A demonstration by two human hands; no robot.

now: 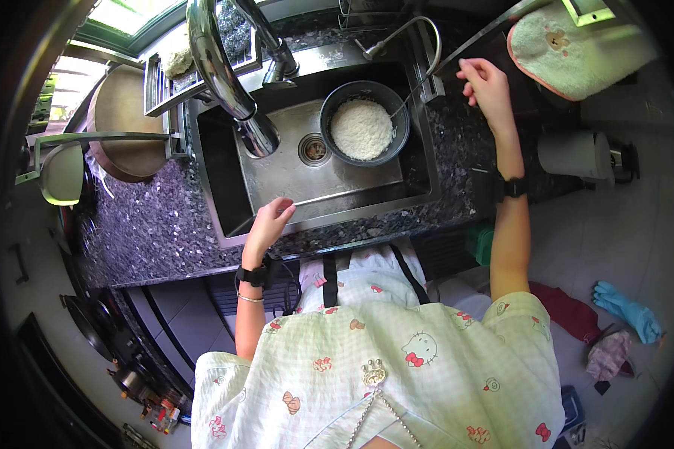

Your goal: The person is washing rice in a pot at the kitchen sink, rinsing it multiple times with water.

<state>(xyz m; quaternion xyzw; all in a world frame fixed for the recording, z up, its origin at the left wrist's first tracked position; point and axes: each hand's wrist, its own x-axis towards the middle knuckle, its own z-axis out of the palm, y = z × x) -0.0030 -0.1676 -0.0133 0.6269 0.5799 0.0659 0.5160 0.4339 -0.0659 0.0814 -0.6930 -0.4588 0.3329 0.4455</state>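
Note:
A dark round pot point(403, 138) stands in the right part of the metal sink point(277, 179), holding white rice grains point(362, 129). A thin line, which I cannot tell as a handle or a water stream, runs from the pot up to the right. My right hand point(487, 88) is raised beyond the sink's right rim, its fingers loosely bent and apart, with nothing visible in them. Over the sink's near edge hangs my left hand point(271, 223), fingers half curled and holding nothing I can see. Both hands are apart from the pot.
A large chrome faucet point(228, 75) arches over the sink's left, near the drain point(313, 150). At the back stands a thin curved tap point(430, 34). A light towel point(565, 52) hangs at the far right; a round tan board point(127, 112) leans left. Blue gloves point(629, 310) lie on the floor.

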